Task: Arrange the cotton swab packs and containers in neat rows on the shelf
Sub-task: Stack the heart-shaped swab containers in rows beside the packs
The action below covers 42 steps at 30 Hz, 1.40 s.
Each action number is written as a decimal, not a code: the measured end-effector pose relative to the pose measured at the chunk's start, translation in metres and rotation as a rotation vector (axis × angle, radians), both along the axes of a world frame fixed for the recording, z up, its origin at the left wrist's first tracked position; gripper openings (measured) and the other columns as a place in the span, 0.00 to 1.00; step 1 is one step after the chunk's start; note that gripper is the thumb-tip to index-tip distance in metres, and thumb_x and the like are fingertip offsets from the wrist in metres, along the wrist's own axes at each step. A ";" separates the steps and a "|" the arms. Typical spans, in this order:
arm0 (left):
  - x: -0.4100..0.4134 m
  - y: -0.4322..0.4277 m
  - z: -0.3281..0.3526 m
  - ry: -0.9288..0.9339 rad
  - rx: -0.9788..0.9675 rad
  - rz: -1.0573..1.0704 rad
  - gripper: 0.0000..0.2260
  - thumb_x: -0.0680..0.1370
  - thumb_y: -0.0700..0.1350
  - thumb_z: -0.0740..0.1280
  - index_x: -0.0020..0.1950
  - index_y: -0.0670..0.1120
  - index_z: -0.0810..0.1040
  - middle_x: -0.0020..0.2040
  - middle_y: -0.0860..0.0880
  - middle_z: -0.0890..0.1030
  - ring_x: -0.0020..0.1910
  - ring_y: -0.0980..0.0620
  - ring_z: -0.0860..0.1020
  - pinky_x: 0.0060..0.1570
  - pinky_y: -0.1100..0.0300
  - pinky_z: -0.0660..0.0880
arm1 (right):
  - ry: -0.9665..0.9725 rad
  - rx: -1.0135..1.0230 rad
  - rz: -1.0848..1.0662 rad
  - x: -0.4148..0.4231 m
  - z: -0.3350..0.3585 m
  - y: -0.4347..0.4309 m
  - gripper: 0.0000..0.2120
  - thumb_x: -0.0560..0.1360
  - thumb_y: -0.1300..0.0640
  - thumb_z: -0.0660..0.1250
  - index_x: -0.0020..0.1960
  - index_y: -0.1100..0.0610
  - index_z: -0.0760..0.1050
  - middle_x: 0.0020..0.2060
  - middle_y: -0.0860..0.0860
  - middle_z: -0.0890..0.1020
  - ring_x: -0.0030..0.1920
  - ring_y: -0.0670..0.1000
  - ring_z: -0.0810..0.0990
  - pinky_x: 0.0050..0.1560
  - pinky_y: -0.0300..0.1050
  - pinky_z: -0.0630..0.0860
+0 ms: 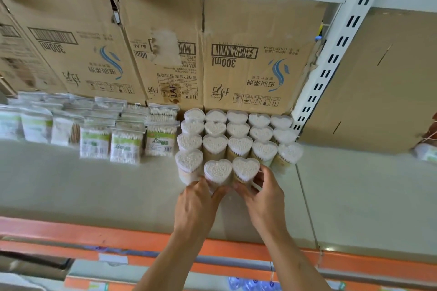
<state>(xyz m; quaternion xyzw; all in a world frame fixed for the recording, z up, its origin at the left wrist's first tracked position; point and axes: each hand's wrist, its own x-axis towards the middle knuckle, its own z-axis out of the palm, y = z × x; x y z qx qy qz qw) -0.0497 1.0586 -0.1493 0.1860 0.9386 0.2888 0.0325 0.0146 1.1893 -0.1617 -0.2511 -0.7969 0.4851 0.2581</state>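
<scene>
The left hand (198, 201) grips the left container (217, 170) low on its body. The right hand (264, 198) grips the right container (246, 168) in the same way. Both containers stand upright on the shelf (94, 184), side by side, with the long axis vertical. They lie straight ahead of the hands, against the front of the container block (237, 130). They sit slightly nearer the person than the corner container (189, 163). The next move is probably a short push straight back to level the front row. The unfilled front places lie to the right, nearer the right hand. The bagged packs (125, 144) stand left of the block.

Left hand (198, 201), right hand (262, 198) apparently grip containers (217, 170).
</scene>
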 end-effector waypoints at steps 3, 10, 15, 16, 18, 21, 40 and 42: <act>-0.003 -0.002 0.005 0.029 -0.079 -0.003 0.20 0.75 0.65 0.60 0.38 0.49 0.67 0.44 0.46 0.81 0.45 0.45 0.79 0.36 0.60 0.63 | 0.009 -0.012 -0.003 -0.005 -0.001 -0.001 0.27 0.66 0.56 0.79 0.63 0.53 0.73 0.53 0.42 0.79 0.54 0.40 0.77 0.50 0.21 0.68; -0.014 -0.003 0.005 0.057 -0.181 -0.009 0.22 0.76 0.65 0.58 0.39 0.47 0.75 0.44 0.45 0.83 0.47 0.44 0.80 0.38 0.57 0.68 | 0.014 0.027 -0.029 -0.014 -0.002 -0.002 0.29 0.66 0.56 0.79 0.64 0.53 0.73 0.55 0.42 0.79 0.56 0.40 0.76 0.52 0.22 0.68; -0.013 0.001 0.007 0.032 -0.229 0.002 0.22 0.77 0.63 0.59 0.45 0.46 0.78 0.48 0.44 0.82 0.50 0.42 0.80 0.40 0.57 0.69 | -0.001 0.030 -0.031 -0.015 0.001 -0.003 0.30 0.66 0.51 0.78 0.65 0.52 0.72 0.56 0.38 0.78 0.58 0.38 0.76 0.57 0.31 0.71; -0.013 0.002 0.008 0.028 -0.230 0.003 0.22 0.77 0.63 0.58 0.45 0.45 0.79 0.48 0.43 0.82 0.50 0.41 0.79 0.41 0.56 0.70 | -0.005 0.018 -0.020 -0.014 0.003 -0.003 0.31 0.66 0.50 0.78 0.65 0.51 0.72 0.55 0.34 0.77 0.57 0.33 0.75 0.56 0.28 0.71; -0.013 0.001 0.009 0.009 -0.208 0.004 0.22 0.77 0.63 0.58 0.46 0.45 0.78 0.48 0.43 0.82 0.50 0.40 0.79 0.42 0.56 0.71 | -0.018 -0.004 0.007 -0.010 0.005 -0.003 0.32 0.66 0.48 0.77 0.67 0.50 0.71 0.54 0.29 0.74 0.55 0.26 0.73 0.55 0.27 0.71; -0.014 -0.003 0.008 -0.007 -0.218 -0.022 0.23 0.77 0.64 0.58 0.48 0.45 0.77 0.47 0.43 0.81 0.49 0.41 0.79 0.43 0.55 0.73 | -0.060 0.005 -0.012 -0.001 0.006 -0.002 0.32 0.67 0.50 0.77 0.68 0.53 0.70 0.57 0.36 0.76 0.56 0.31 0.74 0.57 0.35 0.74; 0.068 0.077 0.008 0.262 -0.042 -0.483 0.21 0.72 0.55 0.57 0.59 0.47 0.79 0.53 0.44 0.80 0.50 0.41 0.79 0.48 0.48 0.76 | -0.401 0.205 -0.535 0.144 0.022 0.064 0.27 0.77 0.57 0.63 0.75 0.59 0.62 0.73 0.56 0.66 0.74 0.57 0.60 0.74 0.52 0.56; 0.082 0.098 0.009 0.282 -0.104 -0.517 0.23 0.72 0.57 0.57 0.60 0.47 0.79 0.56 0.42 0.80 0.53 0.40 0.79 0.50 0.47 0.75 | -0.408 0.190 -0.572 0.162 0.023 0.081 0.27 0.78 0.57 0.62 0.75 0.58 0.61 0.74 0.57 0.65 0.75 0.59 0.58 0.74 0.53 0.54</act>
